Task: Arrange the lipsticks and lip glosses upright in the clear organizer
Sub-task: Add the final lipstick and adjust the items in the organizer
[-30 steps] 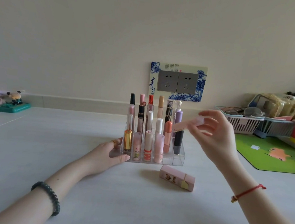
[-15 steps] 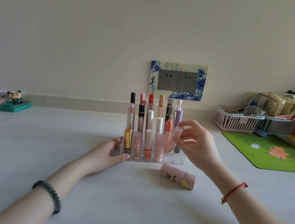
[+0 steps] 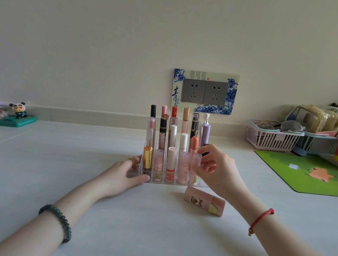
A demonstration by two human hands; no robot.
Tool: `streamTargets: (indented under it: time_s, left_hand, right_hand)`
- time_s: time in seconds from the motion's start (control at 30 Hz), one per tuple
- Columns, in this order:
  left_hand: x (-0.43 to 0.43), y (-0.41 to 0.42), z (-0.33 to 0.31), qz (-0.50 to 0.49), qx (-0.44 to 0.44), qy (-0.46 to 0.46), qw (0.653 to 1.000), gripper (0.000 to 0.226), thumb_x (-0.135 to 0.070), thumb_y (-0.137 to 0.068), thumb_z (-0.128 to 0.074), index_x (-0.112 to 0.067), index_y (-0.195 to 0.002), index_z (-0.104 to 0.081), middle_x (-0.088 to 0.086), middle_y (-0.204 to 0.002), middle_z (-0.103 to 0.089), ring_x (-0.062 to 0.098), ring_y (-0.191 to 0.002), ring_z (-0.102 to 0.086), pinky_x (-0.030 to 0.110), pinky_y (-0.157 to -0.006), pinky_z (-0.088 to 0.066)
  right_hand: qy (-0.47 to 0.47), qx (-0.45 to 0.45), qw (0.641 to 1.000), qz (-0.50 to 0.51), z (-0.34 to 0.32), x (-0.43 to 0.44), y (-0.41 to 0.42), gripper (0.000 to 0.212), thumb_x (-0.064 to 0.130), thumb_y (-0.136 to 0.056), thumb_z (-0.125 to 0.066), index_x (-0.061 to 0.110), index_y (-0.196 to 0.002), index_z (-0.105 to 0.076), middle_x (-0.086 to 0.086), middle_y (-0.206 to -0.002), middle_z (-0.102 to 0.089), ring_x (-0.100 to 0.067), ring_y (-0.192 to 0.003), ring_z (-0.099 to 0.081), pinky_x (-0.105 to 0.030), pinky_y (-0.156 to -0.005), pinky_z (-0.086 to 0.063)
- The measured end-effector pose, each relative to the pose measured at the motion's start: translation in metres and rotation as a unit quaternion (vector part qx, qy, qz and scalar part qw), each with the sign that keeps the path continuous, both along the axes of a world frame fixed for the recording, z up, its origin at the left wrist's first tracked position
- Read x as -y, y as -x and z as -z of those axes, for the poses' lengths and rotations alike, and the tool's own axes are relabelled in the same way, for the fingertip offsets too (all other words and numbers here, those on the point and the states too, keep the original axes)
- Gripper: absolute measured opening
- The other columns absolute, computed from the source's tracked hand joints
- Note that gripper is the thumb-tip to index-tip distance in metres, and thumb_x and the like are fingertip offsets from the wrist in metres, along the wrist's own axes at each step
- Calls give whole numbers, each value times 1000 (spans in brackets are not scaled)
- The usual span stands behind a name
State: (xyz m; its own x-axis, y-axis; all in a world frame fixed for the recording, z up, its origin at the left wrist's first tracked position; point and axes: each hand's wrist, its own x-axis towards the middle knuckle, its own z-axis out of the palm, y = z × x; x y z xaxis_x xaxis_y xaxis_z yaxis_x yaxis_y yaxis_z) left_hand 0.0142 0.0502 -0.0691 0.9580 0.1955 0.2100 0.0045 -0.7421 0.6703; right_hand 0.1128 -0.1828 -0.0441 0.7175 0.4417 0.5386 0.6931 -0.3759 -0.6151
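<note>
The clear organizer (image 3: 143, 167) stands on the white table with several lipsticks and lip glosses upright in its slots. My left hand (image 3: 123, 174) rests against its left side, fingers straight, thumb at the front corner. My right hand (image 3: 216, 168) pinches a frosted pink lip gloss (image 3: 196, 162) by its cap; the tube stands upright in the front row's right part. A square pink lipstick (image 3: 204, 203) lies on its side on the table just in front of the organizer, below my right hand.
A green mat (image 3: 310, 173) lies at the right, with a white basket (image 3: 272, 137) and a blue basket (image 3: 316, 143) behind it. Small toy figures (image 3: 17, 114) sit at the far left by the wall. A socket plate (image 3: 205, 91) is on the wall.
My right hand came down and left from above the organizer, and the pink lip gloss went from tilted in the air to upright in a front slot. My left hand stayed put.
</note>
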Motion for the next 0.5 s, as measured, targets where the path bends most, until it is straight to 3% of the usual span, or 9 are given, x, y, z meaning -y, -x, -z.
streamTargets:
  time_s: [0.33,0.5]
  left_hand:
    - [0,1,-1,3,4,0,1000,55,-36,-81,-65,-23,-130,-46,-5,-130,-55,8,-121,-49,33,-108,-35]
    - [1,1,0,1,3,-7,1000,57,-35,-81,-65,-21,-132,-44,-6,-131,-54,6,-121,-49,30,-108,-35]
  right_hand:
    - [18,6,1000,5,0,0,-1,30,21,-76,-67,22,-101,-50,6,-81,-62,-4,-67,-58,-8,-55,-46]
    - [3,41,998,39,-16,10,8,31,25,-73,-71,22,-86,-43,9,-72,-52,-4,-59,-48,-3,-57,-41]
